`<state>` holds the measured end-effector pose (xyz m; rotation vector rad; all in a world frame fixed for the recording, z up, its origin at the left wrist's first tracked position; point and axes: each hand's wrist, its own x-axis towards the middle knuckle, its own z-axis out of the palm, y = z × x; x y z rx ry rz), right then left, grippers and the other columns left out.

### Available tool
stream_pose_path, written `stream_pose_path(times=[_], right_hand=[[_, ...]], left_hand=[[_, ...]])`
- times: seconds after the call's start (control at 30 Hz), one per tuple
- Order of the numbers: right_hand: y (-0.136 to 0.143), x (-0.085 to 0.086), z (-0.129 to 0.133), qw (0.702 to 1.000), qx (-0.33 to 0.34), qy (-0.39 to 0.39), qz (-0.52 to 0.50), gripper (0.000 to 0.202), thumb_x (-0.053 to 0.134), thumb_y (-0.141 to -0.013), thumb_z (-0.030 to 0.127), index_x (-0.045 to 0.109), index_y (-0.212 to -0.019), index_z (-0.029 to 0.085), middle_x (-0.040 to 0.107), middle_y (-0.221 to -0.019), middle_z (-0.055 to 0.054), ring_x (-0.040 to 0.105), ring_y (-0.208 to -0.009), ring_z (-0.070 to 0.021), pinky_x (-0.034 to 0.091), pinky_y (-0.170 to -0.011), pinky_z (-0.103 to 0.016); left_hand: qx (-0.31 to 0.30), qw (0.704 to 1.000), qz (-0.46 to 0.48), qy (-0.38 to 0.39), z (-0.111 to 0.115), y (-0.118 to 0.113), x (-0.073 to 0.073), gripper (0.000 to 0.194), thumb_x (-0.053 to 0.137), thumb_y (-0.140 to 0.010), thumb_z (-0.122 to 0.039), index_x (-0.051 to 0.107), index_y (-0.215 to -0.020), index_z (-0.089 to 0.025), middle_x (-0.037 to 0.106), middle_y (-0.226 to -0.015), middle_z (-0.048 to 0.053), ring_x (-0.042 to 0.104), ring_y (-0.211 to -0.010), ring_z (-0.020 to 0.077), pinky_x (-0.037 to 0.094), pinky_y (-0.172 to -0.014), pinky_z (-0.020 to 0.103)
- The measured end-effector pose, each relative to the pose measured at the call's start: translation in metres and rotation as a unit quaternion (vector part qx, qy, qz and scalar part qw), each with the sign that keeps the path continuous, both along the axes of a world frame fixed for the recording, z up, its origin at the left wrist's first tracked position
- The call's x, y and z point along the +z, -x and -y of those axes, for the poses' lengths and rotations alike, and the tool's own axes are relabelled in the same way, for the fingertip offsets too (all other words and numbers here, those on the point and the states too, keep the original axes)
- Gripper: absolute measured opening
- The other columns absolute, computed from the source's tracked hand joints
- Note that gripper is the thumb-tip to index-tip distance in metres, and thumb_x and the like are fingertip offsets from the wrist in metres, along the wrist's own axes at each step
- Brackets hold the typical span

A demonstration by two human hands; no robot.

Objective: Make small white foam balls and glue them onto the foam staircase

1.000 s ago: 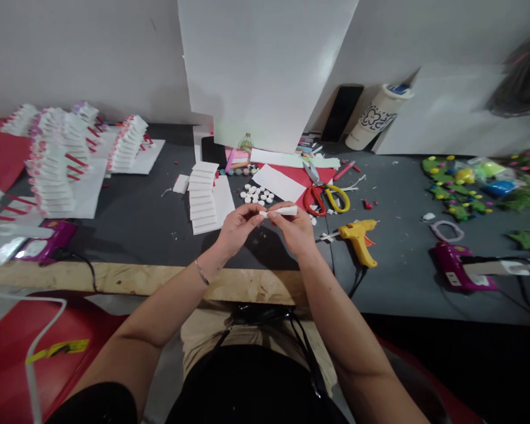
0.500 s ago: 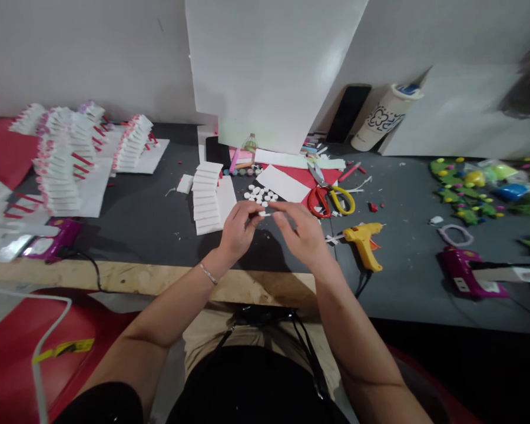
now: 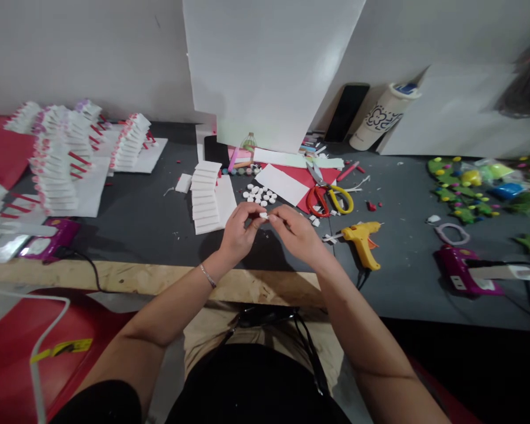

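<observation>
My left hand [image 3: 239, 234] pinches a small white piece [image 3: 263, 215] between thumb and fingertips, just above the dark table. My right hand [image 3: 301, 237] meets it from the other side, its thumb and forefinger closed at the piece's right edge. Right behind my fingertips lies a loose cluster of small white rounded discs [image 3: 258, 193]. To the left of my left hand, a stepped row of white blocks [image 3: 205, 206] stands on a white board [image 3: 227, 200]. White scraps [image 3: 314, 221] lie beside my right hand.
Scissors [image 3: 339, 200] with red and yellow handles and a yellow glue gun [image 3: 361, 241] lie to the right. Finished-looking white stepped models [image 3: 57, 171] stand at left. A bottle [image 3: 382, 118] leans at the back. Purple power strips [image 3: 463, 271] sit near the table's edge.
My right fingers have closed together from a more spread pose and drawn in against the white piece. The left hand has stayed nearly in place.
</observation>
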<state>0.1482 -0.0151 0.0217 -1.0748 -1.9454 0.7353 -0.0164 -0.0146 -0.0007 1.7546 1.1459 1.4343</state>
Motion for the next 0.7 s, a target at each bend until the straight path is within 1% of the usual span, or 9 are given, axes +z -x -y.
stream_pose_path(times=[0.1,0.2,0.3,0.4,0.57,0.7], right_hand=[[0.002,-0.001,0.002,0.997,-0.034,-0.051,0.039,0.019,0.043,-0.098,0.03,0.059,-0.091,0.022,0.064,-0.082,-0.004,0.056,-0.074,-0.0183,0.038,-0.07,-0.031],[0.003,-0.003,0.005,0.99,-0.065,-0.098,0.083,0.018,0.043,-0.098,0.028,0.059,-0.102,0.021,0.066,-0.081,-0.005,0.056,-0.073,-0.0197,0.037,-0.07,-0.033],[0.002,-0.006,0.006,0.978,-0.071,-0.147,0.128,0.02,0.042,-0.099,0.029,0.06,-0.1,0.02,0.067,-0.081,-0.006,0.057,-0.073,-0.021,0.037,-0.071,-0.034],[0.0,-0.008,0.005,0.97,-0.07,-0.179,0.147,0.021,0.042,-0.1,0.03,0.06,-0.095,0.02,0.069,-0.084,-0.007,0.058,-0.075,-0.0214,0.037,-0.072,-0.034],[-0.002,-0.01,0.001,0.974,-0.054,-0.184,0.123,0.023,0.041,-0.101,0.029,0.06,-0.092,0.02,0.068,-0.082,-0.007,0.058,-0.074,-0.0207,0.038,-0.07,-0.033],[-0.005,-0.012,0.0,0.986,-0.042,-0.14,0.075,0.019,0.045,-0.099,0.029,0.059,-0.089,0.021,0.068,-0.081,-0.005,0.059,-0.074,-0.0191,0.04,-0.069,-0.032]], left_hand=[[-0.022,0.998,0.051,0.043,-0.001,-0.002,-0.003,0.02,0.063,-0.088,-0.039,0.065,-0.096,-0.021,0.065,-0.095,0.006,0.058,-0.082,0.0167,0.046,-0.074,0.028],[-0.044,0.992,0.088,0.074,-0.002,-0.004,-0.006,0.021,0.065,-0.086,-0.039,0.065,-0.095,-0.019,0.064,-0.09,0.004,0.058,-0.078,0.0148,0.046,-0.072,0.026],[-0.049,0.988,0.109,0.094,-0.002,-0.005,-0.007,0.024,0.066,-0.085,-0.041,0.064,-0.095,-0.019,0.064,-0.088,0.003,0.056,-0.075,0.0132,0.046,-0.069,0.025],[-0.057,0.985,0.12,0.113,-0.001,-0.005,-0.007,0.026,0.067,-0.085,-0.041,0.064,-0.096,-0.018,0.064,-0.087,0.003,0.055,-0.072,0.0121,0.045,-0.067,0.024],[-0.082,0.971,0.163,0.152,0.001,-0.006,-0.004,0.027,0.07,-0.083,-0.041,0.064,-0.095,-0.018,0.063,-0.085,0.002,0.053,-0.069,0.0103,0.044,-0.063,0.022],[-0.11,0.962,0.162,0.188,0.0,-0.003,0.001,0.029,0.072,-0.081,-0.043,0.066,-0.093,-0.017,0.063,-0.082,0.001,0.052,-0.068,0.0102,0.043,-0.063,0.022]])
